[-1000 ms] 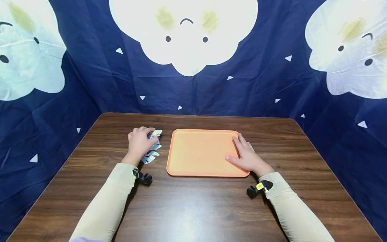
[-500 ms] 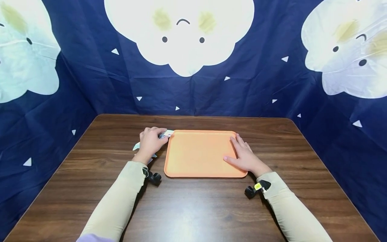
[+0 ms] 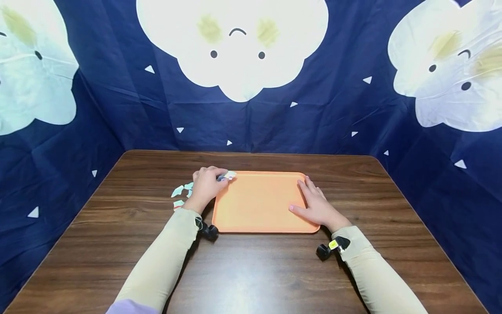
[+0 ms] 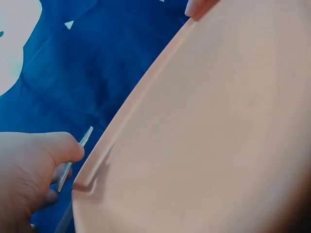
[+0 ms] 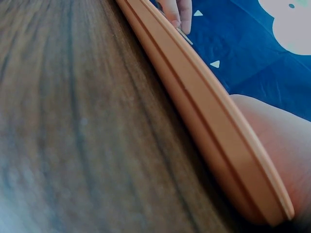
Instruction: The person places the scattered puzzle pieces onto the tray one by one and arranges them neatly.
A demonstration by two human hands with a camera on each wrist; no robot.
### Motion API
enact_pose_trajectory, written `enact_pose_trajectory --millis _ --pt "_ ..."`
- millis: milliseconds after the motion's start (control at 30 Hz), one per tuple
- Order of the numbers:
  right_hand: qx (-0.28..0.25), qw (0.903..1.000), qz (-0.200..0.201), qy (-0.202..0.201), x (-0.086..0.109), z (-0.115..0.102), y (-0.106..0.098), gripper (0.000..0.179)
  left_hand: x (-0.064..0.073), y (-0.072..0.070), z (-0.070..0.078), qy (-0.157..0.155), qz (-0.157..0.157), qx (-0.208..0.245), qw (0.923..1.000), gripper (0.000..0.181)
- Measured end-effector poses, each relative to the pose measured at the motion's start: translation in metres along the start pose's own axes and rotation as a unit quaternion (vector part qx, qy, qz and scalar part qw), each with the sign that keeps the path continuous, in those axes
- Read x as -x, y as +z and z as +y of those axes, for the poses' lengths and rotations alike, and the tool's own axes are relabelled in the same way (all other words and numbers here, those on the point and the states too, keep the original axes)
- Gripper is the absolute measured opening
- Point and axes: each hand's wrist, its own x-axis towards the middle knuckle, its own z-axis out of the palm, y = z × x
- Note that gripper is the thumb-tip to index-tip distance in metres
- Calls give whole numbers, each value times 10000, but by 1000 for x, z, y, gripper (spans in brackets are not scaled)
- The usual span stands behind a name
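My left hand (image 3: 207, 187) is over the left far corner of the orange tray (image 3: 259, 205), pinching a small flat printed puzzle piece (image 3: 230, 175) between thumb and fingers. In the left wrist view the puzzle piece (image 4: 88, 135) shows edge-on, tilted, beside the tray's rim (image 4: 131, 104). Stretched fingers of my right hand (image 3: 317, 206) rest on the tray's right side, the thumb lying over its inner surface. From the right wrist, the tray's outer wall (image 5: 209, 116) partly hides that hand (image 5: 274, 141).
Several loose puzzle pieces (image 3: 178, 191) lie on the wooden table (image 3: 266, 270) left of the tray, partly hidden by my left hand. A dark blue cloth (image 3: 251, 126) with white clouds hangs behind the table. Each wrist wears a small black camera (image 3: 211, 233).
My left hand has moved right from the loose pieces to the tray's left far corner, carrying the puzzle piece. More loose pieces show behind it. The right hand stays on the tray.
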Motion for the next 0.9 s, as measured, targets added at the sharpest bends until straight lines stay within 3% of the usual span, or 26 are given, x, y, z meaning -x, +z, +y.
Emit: enact_pose_trajectory --millis 467,900 --pt "26 9999 118 -25 -1 -1 1 102 -3 16 7 336 -233 -169 9990 29" --pt "-1 9999 112 -13 -1 0 2 101 1 19 6 537 -265 -347 9976 21"
